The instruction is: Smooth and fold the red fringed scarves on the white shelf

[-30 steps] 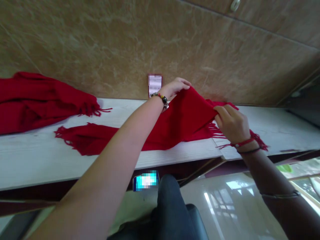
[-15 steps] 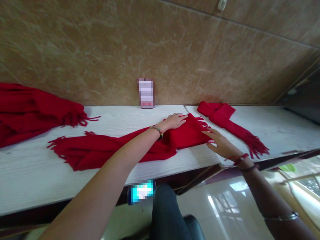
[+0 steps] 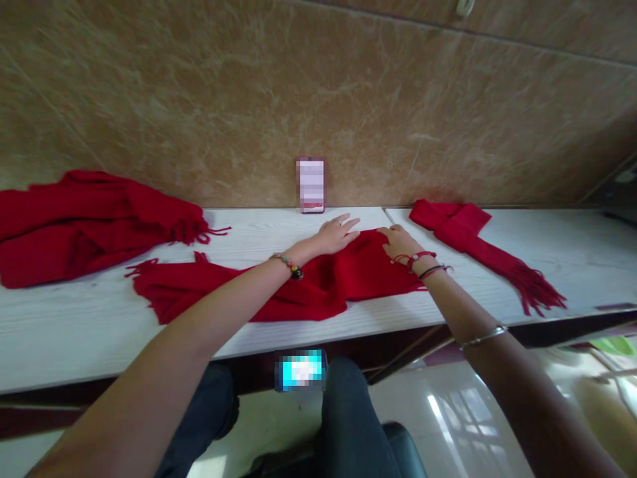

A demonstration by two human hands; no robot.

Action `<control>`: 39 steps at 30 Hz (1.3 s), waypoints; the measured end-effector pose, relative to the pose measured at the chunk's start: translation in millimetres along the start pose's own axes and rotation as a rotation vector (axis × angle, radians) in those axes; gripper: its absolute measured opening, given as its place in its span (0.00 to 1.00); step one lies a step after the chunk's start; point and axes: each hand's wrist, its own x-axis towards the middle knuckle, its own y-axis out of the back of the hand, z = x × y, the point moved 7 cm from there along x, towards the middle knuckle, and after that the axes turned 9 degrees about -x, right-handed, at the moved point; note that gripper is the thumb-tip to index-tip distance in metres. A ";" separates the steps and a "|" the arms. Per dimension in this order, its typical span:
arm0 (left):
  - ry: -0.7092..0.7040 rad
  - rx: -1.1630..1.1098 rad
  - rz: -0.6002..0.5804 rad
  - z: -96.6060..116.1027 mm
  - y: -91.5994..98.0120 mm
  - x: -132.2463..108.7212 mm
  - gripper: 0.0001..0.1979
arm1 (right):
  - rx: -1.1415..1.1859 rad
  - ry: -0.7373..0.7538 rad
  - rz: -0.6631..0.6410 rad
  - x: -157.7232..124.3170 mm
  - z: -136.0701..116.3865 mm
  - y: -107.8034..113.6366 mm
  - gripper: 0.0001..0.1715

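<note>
- Right hand [image 3: 401, 244] has shifted from beside the fringed right end, in the earlier frame, to the far right corner of the middle scarf [image 3: 371, 265]; left hand [image 3: 332, 238] now lies further back on its far edge.
- Middle scarf: red, laid lengthwise on the white desk [image 3: 259, 226], left end loose and rumpled, right part flatter. Crease or layered edge crosses it near the middle; can't say which.
- Left hand: fingers spread, palm down, fingertips reaching past the cloth's far edge; nothing visibly gripped.
- Right hand: fingers bent down onto the corner. Fingertips poorly seen, so pinching or just pressing, can't tell.
- Nearby: folded scarf [image 3: 452, 222] at right, fringed tail angled toward the near edge, apart from the middle scarf. Bunched scarf [image 3: 99, 219] at left. Phone [image 3: 311, 186] stands against the wall [image 3: 298, 79].
- Step in hand, judged from the pose: squaring and smoothing the right part; the rumpled left part looks not yet dealt with.
- Next move calls for, as I read it: corner kept lined up by the right hand, left hand flat along the edge, light pressure. Soft cloth would likely slide or wrinkle if only one side were pulled.
</note>
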 end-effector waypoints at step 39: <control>0.131 0.501 -0.032 -43.0 48.8 -192.5 0.20 | 0.123 -0.143 0.131 16.4 10.0 -22.0 0.28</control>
